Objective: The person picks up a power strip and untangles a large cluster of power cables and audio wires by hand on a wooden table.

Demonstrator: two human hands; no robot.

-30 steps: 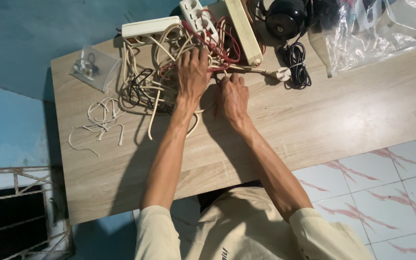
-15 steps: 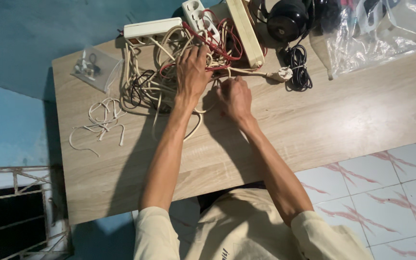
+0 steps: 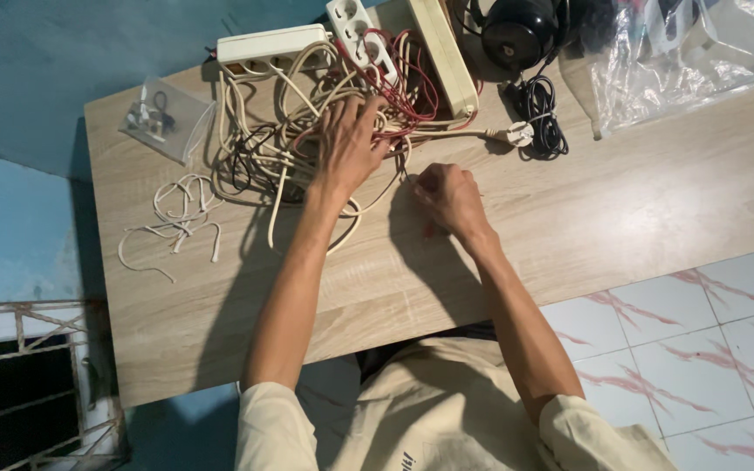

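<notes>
Beside the clear bag (image 3: 164, 118), left hand (image 3: 346, 144) presses tangled cords (image 3: 281, 148).

Bench (image 3: 621, 209): matt light wood-grain laminate. Tangled cables (image 3: 290, 131): smooth cream and red plastic sheathing. Power strips (image 3: 272, 48): glossy cream plastic. Bag (image 3: 691, 61), upper right: clear crinkled plastic film. Floor tiles (image 3: 709, 331): glossy.

**Crowded far edge, open near half**

Bare wooden table (image 3: 621, 201) lies open right of the right hand (image 3: 448, 197). Beyond, obstacles crowd in — the cable tangle (image 3: 298, 131), 3 power strips (image 3: 272, 45), a black coiled cord (image 3: 538, 118), a plastic bag (image 3: 691, 52) — and loose ties (image 3: 176, 218) sit at the left.
</notes>
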